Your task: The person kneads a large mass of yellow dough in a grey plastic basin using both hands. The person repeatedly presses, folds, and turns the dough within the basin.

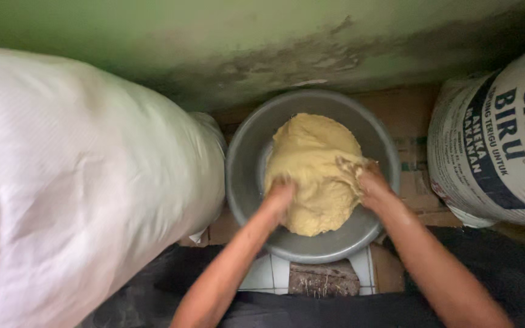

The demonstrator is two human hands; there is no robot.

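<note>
A large lump of pale yellow dough (311,164) lies in a round grey metal bowl (244,164) on the floor in front of me. My left hand (279,197) presses into the dough's near left side, fingers sunk in it. On the right edge of the lump, my right hand (370,182) grips the dough, with sticky bits clinging to the fingers. Both forearms reach in from the bottom of the view.
A big white woven sack (74,182) fills the left side, touching the bowl. A printed white sack (499,140) stands at the right. A stained green wall (262,42) rises behind. Cardboard (411,115) and white tiles (262,276) lie under the bowl.
</note>
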